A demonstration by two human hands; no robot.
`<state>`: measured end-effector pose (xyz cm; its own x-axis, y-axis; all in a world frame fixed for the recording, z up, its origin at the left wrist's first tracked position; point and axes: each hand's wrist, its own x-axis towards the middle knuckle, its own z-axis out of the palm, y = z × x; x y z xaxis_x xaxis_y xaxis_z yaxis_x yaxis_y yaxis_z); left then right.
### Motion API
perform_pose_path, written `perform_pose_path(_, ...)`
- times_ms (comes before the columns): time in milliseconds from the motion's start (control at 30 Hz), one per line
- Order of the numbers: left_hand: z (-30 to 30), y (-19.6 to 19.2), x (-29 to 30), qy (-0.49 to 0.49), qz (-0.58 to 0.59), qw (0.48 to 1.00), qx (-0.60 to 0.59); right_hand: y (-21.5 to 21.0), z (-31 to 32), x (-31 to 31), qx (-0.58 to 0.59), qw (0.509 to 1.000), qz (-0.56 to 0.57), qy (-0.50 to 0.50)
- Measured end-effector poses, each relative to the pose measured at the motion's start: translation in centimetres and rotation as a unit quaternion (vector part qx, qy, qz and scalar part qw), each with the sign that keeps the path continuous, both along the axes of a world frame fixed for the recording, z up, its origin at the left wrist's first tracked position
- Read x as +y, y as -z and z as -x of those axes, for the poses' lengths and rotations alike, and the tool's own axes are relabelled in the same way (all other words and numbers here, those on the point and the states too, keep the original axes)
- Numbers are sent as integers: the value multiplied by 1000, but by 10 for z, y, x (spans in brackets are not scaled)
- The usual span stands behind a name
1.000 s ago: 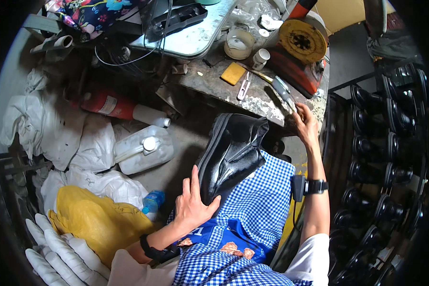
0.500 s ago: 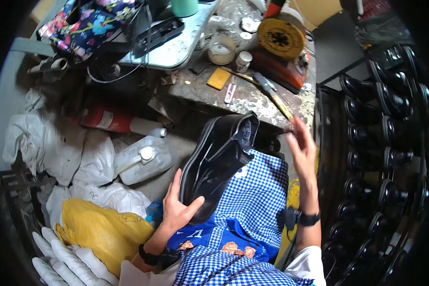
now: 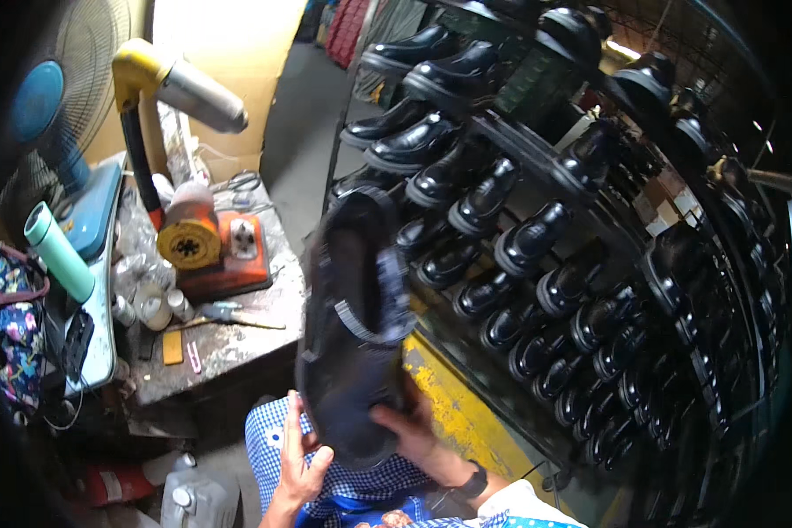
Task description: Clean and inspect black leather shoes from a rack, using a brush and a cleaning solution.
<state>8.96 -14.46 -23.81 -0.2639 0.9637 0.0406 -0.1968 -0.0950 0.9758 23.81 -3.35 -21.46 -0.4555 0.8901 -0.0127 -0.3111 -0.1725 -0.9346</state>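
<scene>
A black ankle boot (image 3: 352, 370) stands in front of me, its dark opening up and its rounded toe down; motion blurs it slightly. My right hand (image 3: 422, 440) grips it near the toe, with the thumb across the upper and the fingers hidden behind. My left hand (image 3: 297, 471) is at the lower left of the boot, fingers raised and thumb apart; whether it touches the boot I cannot tell. Below both hands lies a blue-and-white checked apron (image 3: 268, 440) on my lap.
A rack (image 3: 519, 145) holding several shiny black shoes (image 3: 528, 238) fills the right side. At left, a worn workbench (image 3: 229, 352) carries an orange machine (image 3: 224, 255), a yellow block (image 3: 172, 347) and small jars. A mint bottle (image 3: 59, 251) stands farther left. Below sits a plastic jug (image 3: 198, 502).
The view has swung right toward the shoe rack. My right hand, empty before, now grips the boot, which is raised and more upright. My left hand has loosened from around its toe.
</scene>
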Motion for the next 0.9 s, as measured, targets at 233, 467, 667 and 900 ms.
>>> perform_pose_path(233, 26, 85, 20, -150, 11, 968, 199, -143, -30, 114, 9, 963, -145, 226)
perform_pose_path(467, 23, 116, 11, -178, -13, 950, 257, -196, -62, 292, -52, 957, -72, 275)
perform_pose_path(667, 28, 127, 3, -205, 6, 949, 239, -245, -27, 371, 0, 926, -73, 370)
perform_pose_path(900, 25, 77, 11, -200, 38, 922, 329, -231, -32, 366, -522, 561, -428, 479)
